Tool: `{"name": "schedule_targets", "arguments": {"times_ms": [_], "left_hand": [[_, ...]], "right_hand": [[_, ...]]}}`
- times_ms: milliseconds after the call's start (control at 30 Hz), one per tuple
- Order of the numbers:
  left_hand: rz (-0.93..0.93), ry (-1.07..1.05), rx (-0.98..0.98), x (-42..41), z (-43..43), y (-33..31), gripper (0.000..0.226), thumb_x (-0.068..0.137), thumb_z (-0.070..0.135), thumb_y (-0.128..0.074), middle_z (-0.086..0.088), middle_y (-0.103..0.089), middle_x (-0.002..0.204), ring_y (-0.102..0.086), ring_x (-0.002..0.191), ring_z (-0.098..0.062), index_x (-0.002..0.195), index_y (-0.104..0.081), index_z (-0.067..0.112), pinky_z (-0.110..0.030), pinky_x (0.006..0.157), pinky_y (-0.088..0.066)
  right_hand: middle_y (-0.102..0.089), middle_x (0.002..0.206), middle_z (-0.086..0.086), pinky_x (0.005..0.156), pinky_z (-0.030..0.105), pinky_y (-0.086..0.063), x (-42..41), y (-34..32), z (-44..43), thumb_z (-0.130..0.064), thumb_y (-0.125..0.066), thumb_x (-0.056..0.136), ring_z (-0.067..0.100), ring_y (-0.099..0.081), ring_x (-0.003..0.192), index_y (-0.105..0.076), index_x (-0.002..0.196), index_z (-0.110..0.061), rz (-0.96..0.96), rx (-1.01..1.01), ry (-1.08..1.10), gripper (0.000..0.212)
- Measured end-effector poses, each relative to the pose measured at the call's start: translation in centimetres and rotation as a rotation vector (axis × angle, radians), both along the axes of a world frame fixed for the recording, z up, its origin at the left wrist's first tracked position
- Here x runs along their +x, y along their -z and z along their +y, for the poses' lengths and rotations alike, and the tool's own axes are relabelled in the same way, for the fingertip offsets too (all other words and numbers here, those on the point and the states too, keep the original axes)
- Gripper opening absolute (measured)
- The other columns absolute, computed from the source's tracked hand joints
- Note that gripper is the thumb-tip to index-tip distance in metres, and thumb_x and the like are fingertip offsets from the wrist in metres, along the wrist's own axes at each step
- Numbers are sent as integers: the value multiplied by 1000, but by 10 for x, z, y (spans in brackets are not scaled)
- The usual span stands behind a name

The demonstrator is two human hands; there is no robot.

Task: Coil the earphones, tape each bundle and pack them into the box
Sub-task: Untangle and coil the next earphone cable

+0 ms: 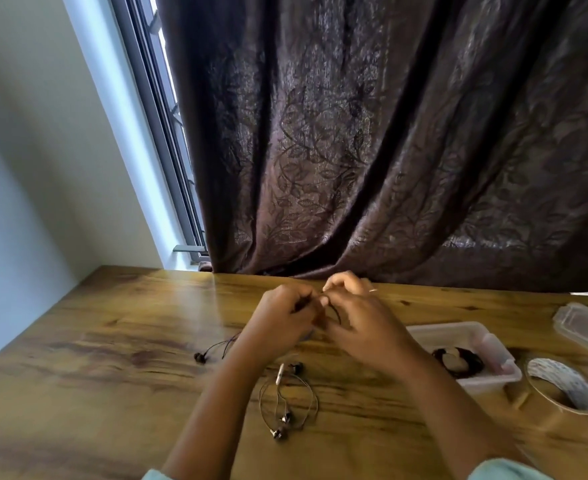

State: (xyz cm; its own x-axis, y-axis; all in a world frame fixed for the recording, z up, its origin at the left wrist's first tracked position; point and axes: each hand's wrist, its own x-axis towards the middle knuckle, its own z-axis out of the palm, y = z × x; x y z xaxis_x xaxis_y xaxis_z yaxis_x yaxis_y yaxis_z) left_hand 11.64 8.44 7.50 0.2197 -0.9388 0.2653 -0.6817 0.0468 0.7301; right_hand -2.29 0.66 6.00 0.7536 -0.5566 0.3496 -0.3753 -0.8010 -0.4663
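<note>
Black cord pinched btwn left hand, right hand; trails left.

The left hand and right hand hide most of the dark earphone cord pinched between them; the clear box lid runs off the right edge.

Both hands, left and right, pinch a dark earphone cord above the table.

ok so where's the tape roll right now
In the head view the tape roll lies on the wooden table at far right, just right of the clear plastic box and in front of its lid.
</note>
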Motion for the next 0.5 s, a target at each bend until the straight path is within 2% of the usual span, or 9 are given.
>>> {"name": "schedule_targets", "arguments": {"times_ms": [67,167,233,300,400,500], "left_hand": [[43,8,-34,0,1,-4,14,89,30,-60,4,-65,72,-58,65,-7,77,-65,24,-21,59,-44],[154,-10,-45,9,9,-6,19,90,29,-59,12,-50,55,-43,52,-4,71,-60,22,-17,51,-35],[395,6,13,12,19,-5,22,94,24,-52,11,-46,52,-38,46,-3,76,-60,15,-15,44,-31],[641,65,108,16,30,-2,26,94,27,-48,7,-44,51,-34,40,-4,80,-61,10,-14,38,-27],[914,271,169,22,42,2,28,87,37,-62,3,-38,49,-28,33,-4,78,-63,11,-16,35,-21],[1184,416,57,20,44,-2,33,73,37,-77,5,-38,47,-30,29,-1,83,-64,9,-13,32,-20]], "right_hand": [[-52,111,-17,81,27,-39,-2,1,-6,-47,-45,95,7,-46,101,-66,85,-25,-57,-52,40,32],[-64,76,-7,74,34,-47,-9,0,-16,-46,-39,93,12,-61,75,-59,67,-23,-325,288,66,40],[-57,54,-5,65,36,-49,-15,3,-26,-38,-42,97,14,-57,55,-57,66,-19,-481,452,137,39],[-42,45,-8,53,31,-46,-18,10,-31,-33,-43,99,9,-43,43,-56,66,-15,-554,597,193,39],[-32,42,-12,43,21,-31,-21,16,-32,-35,-42,99,2,-30,37,-55,66,-16,-569,582,330,40],[-32,34,-10,42,18,-26,-20,20,-25,-33,-42,99,4,-30,34,-58,69,-11,-383,470,334,41]]}}
